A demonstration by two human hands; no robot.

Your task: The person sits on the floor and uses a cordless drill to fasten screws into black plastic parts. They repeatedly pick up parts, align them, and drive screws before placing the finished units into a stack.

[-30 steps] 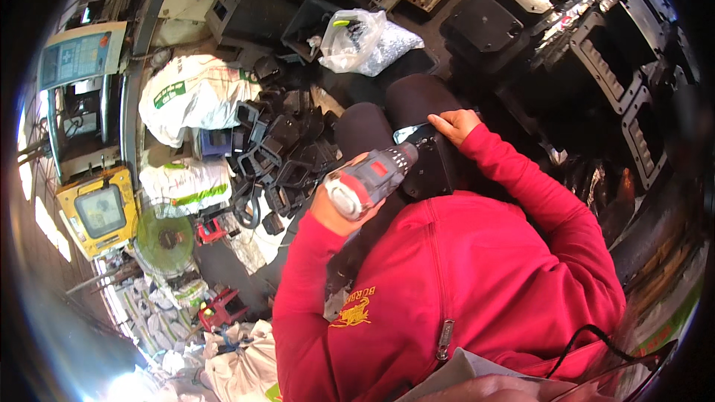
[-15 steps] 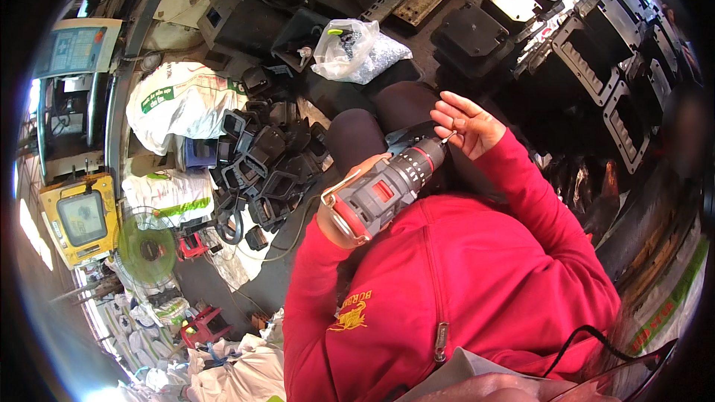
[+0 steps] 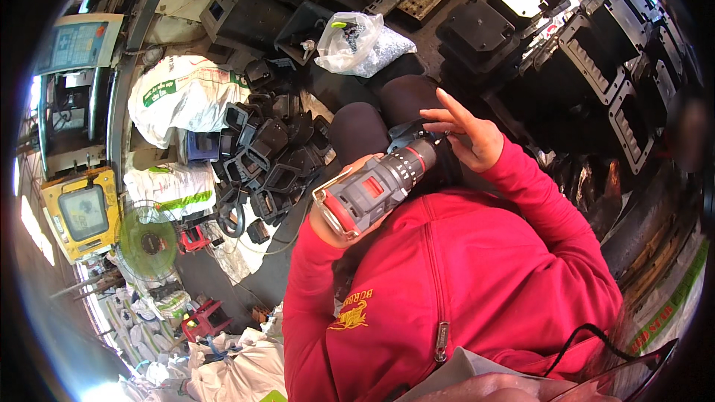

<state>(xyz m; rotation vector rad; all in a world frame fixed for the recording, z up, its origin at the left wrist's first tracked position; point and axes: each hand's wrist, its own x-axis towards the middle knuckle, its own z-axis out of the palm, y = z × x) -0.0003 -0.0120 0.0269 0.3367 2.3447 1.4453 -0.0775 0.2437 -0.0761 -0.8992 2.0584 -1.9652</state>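
My left hand (image 3: pixel 328 225) is wrapped around a grey and black cordless drill (image 3: pixel 383 182) with red trim, in front of my chest. The drill's chuck points up and to the right, toward my right hand (image 3: pixel 473 134). That hand is beside the drill's tip with its fingers stretched and apart, and the thumb is below them. Whether a small piece sits at the tip or touches the fingers is too dark to make out. Beyond my knees, a clear plastic bag (image 3: pixel 365 45) holds many small shiny pieces, with a yellow-green item on top.
Black plastic frames (image 3: pixel 261 149) lie heaped at the left. More black housings (image 3: pixel 588 59) are stacked at the right. A green fan (image 3: pixel 147 244) and a yellow-framed screen (image 3: pixel 83 212) stand far left, near white sacks (image 3: pixel 179 97) and a red stool (image 3: pixel 205 320).
My right hand has turned from palm up, with fingers at the drill's tip, to a more sideways pose with fingers spread. The drill has shifted slightly left and down.
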